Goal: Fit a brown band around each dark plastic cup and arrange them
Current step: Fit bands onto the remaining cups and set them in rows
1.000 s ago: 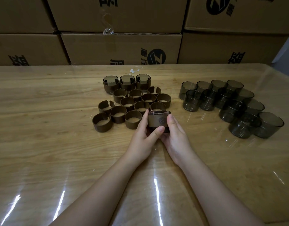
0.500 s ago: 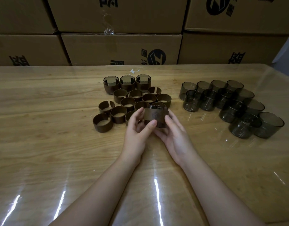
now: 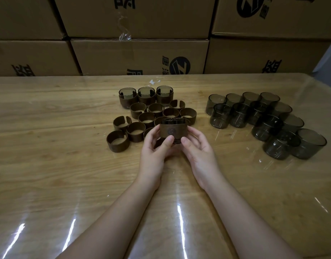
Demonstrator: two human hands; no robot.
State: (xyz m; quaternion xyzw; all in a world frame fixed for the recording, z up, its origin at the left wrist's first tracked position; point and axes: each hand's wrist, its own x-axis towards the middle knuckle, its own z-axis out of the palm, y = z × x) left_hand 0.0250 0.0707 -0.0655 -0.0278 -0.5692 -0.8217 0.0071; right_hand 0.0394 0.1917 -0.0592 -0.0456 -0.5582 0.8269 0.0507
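Over a glossy wooden table (image 3: 48, 165), a dark plastic cup (image 3: 173, 120) is pinched by left hand (image 3: 153, 148) and right hand (image 3: 198, 146); its brown band (image 3: 172, 130) should be seated level.

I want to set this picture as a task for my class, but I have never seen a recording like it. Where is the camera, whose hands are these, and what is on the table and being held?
There is no machine here. A person wears one wide-angle camera on the head, looking forward and down, so the two bare arms coming up from the bottom edge are the wearer's own. The left hand and right hand together hold one banded cup: a dark cup with a brown band round it. On the wooden table behind it lie loose brown bands, and at the back three finished cups stand in a row. To the right stands a cluster of bare dark cups. Cardboard boxes are stacked beyond the table.
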